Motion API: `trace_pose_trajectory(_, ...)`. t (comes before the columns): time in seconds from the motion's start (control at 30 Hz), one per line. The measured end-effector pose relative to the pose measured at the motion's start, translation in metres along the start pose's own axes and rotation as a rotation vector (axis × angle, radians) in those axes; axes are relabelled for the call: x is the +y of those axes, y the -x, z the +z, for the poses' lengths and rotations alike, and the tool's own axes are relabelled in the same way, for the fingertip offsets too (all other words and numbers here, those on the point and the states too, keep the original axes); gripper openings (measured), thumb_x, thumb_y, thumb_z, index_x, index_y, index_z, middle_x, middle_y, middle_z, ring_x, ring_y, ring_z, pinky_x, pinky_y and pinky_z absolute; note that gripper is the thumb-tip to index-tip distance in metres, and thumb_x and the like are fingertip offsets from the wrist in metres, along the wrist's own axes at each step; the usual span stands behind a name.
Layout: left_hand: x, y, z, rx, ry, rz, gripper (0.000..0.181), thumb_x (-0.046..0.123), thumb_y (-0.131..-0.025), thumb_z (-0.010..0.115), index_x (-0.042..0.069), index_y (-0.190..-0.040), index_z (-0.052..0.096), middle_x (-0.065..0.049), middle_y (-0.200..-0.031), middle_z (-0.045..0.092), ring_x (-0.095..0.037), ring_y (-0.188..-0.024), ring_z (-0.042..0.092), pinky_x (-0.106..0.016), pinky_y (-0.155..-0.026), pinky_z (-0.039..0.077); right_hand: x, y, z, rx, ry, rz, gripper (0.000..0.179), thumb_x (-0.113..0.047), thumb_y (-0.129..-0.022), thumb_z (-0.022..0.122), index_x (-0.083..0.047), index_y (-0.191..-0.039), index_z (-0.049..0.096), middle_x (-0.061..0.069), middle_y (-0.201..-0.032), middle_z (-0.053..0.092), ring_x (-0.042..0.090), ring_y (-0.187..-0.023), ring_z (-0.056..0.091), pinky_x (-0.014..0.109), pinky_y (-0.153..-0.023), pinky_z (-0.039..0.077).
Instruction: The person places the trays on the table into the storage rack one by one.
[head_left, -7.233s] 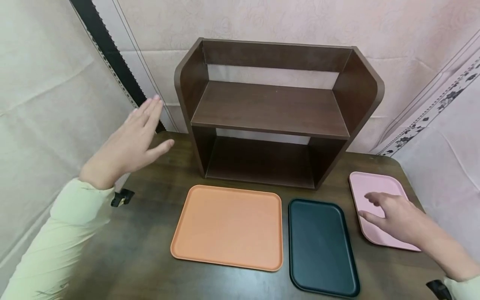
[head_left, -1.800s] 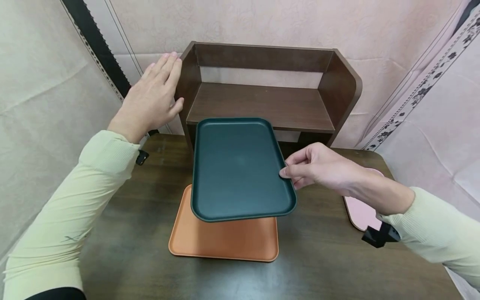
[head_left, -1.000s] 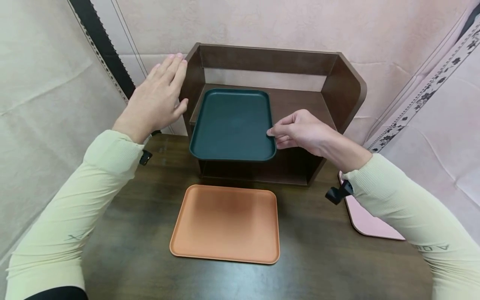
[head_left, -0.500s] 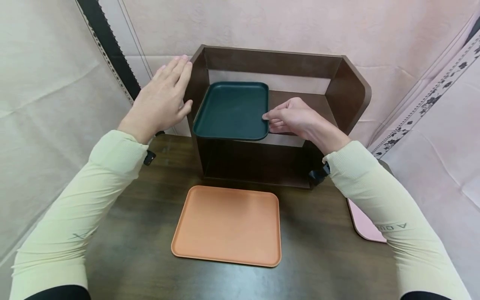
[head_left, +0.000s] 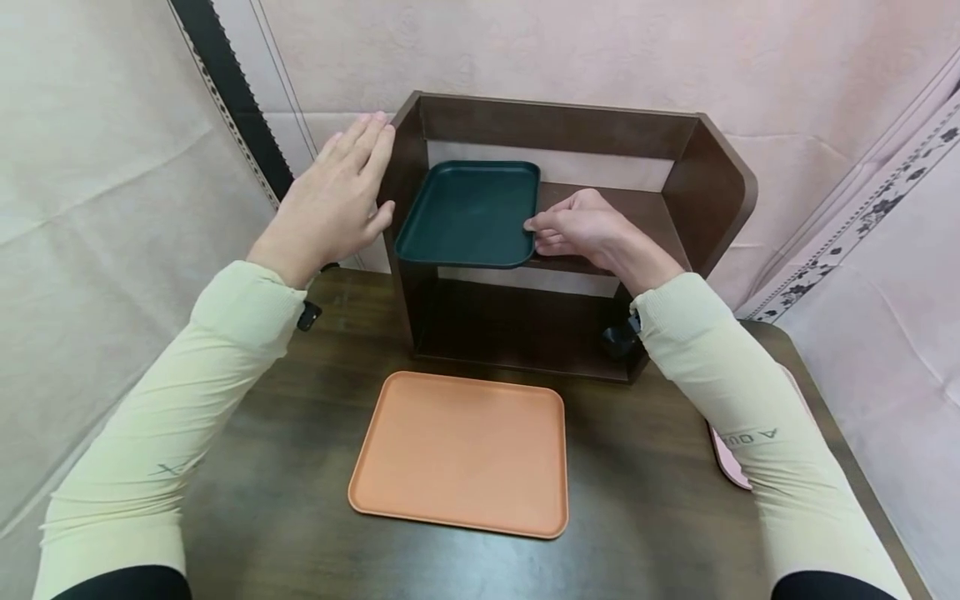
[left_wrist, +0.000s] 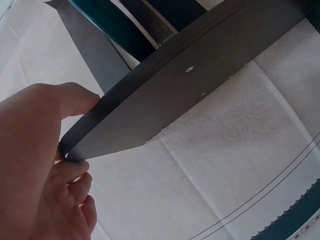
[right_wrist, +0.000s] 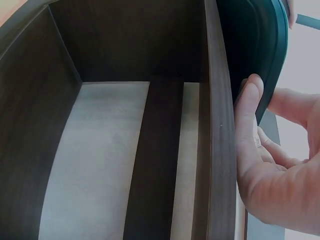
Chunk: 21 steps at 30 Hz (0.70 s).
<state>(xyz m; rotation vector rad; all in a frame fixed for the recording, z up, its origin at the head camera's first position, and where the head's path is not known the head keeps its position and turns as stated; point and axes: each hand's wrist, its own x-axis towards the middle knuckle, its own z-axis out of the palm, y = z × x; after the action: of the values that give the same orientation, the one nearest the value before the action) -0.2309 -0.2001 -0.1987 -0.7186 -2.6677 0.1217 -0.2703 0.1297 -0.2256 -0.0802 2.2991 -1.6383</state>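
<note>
A dark green rectangular tray (head_left: 472,212) lies level at the left part of the upper board of a brown two-tier shelf (head_left: 558,112), its front rim jutting past the board. My right hand (head_left: 588,229) pinches the tray's right rim between thumb and fingers. In the right wrist view the green tray (right_wrist: 257,40) is against the board's edge, fingers beneath it. My left hand (head_left: 330,200) is at the shelf's left side panel, fingers straight. From the left wrist view, the thumb touches the side panel (left_wrist: 150,110) near its front corner.
An orange tray (head_left: 461,454) lies on the dark wooden table (head_left: 630,517) in front of the shelf. To the right, a pink tray (head_left: 727,458) is mostly hidden under my right sleeve. Pale cloth walls (head_left: 885,250) enclose the table at the back and sides.
The green tray has gone from the table, right of the orange tray, up onto the shelf's upper level in my right hand. My left hand has moved up to the shelf's side.
</note>
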Motion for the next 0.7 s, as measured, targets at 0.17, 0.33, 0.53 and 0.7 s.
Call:
trace_pose_trajectory(0.17,-0.0002,-0.0002,0.0004,0.002,0.001,-0.001,0.079,0.028,-0.108,0.047,-0.005,-0.167,0.006,-0.021,-0.178,0.004,-0.037,-0.167,0.007,-0.053,-0.136,0.011,-0.0009,-0.0048,0.0010,-0.008,0.018,-0.004,0.039,-0.016,-0.103,0.068,0.010,-0.132,0.067,-0.002,-0.081,0.073,0.006,-0.075,0.072,0.021,-0.077,0.065)
trace_pose_trajectory(0.33,0.0003,-0.0002,-0.0007,0.005,0.003,-0.004,0.080,0.028,-0.108,0.047,-0.004,-0.168,0.005,-0.020,-0.178,0.004,-0.037,-0.167,0.007,-0.052,-0.136,0.011,-0.0029,-0.0078,0.0014,-0.010,0.032,-0.003,0.040,-0.016,-0.102,0.068,0.010,-0.133,0.067,-0.001,-0.083,0.074,0.006,-0.077,0.072,0.021,-0.079,0.065)
trace_pose_trajectory(0.53,0.0006,0.0000,-0.0015,0.007,0.006,-0.005,0.080,0.027,-0.108,0.048,-0.005,-0.168,0.005,-0.020,-0.178,0.004,-0.037,-0.167,0.007,-0.053,-0.136,0.011,-0.0036,-0.0073,0.0029,0.007,0.060,-0.003,0.038,-0.018,-0.102,0.070,0.008,-0.130,0.070,0.001,-0.092,0.075,0.008,-0.083,0.074,0.024,-0.084,0.065)
trace_pose_trajectory(0.7,0.0003,0.0008,-0.0005,0.015,0.011,0.005,0.078,0.026,-0.108,0.048,-0.006,-0.167,0.008,-0.021,-0.178,0.007,-0.038,-0.167,0.008,-0.053,-0.136,0.013,-0.0038,-0.0052,0.0054,0.036,0.113,-0.005,0.038,-0.019,-0.100,0.073,0.007,-0.127,0.073,0.008,-0.109,0.075,0.010,-0.090,0.076,0.028,-0.089,0.064)
